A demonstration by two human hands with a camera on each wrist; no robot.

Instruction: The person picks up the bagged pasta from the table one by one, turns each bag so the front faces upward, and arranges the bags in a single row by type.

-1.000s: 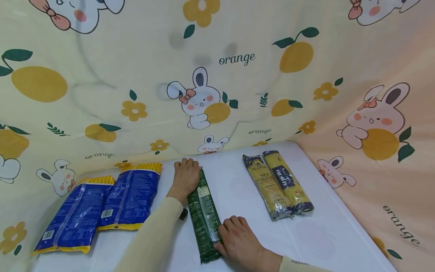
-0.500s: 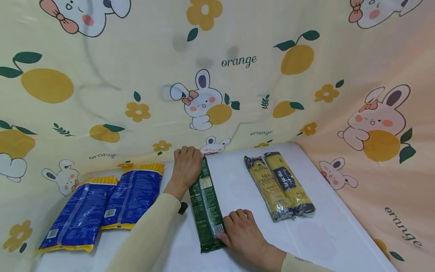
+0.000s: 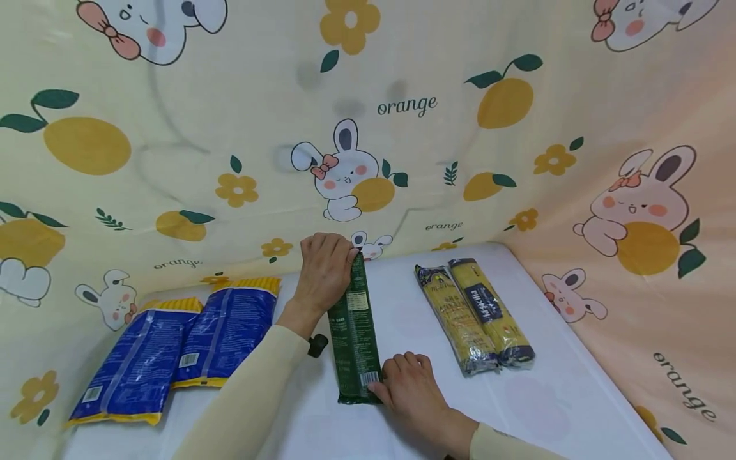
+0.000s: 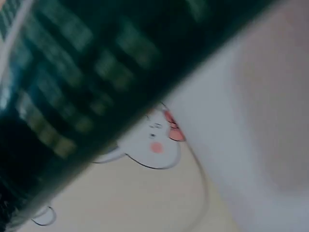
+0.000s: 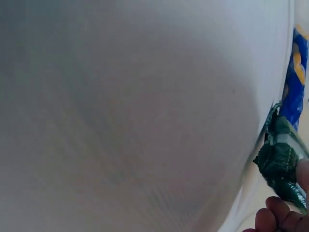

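The left hand has its fingers curled over the far end of a long, flat, dark green plastic packet with pale print, a light label panel and a barcode. The right hand pinches the packet's near right corner, its thumb on the printed face close to the barcode and the other fingers bent; the right wrist view shows thumb and fingertips at the crinkled green end. The packet thus runs lengthwise between the two sets of fingers, above a white worktop; whether its near end touches that surface I cannot tell.

To the left of the left hand's fingers, and nearer the person, lie two shiny blue plastic bags with yellow ends, the outer one against the inner one, barcodes toward the person. To the right of both hands' fingers, well apart from them, two long yellow plastic packets lie slanted side by side: one with a dark end and crumpled clear film, the other with a dark blue label. Beyond the left fingers hangs a cream cloth printed with rabbits, oranges and flowers.
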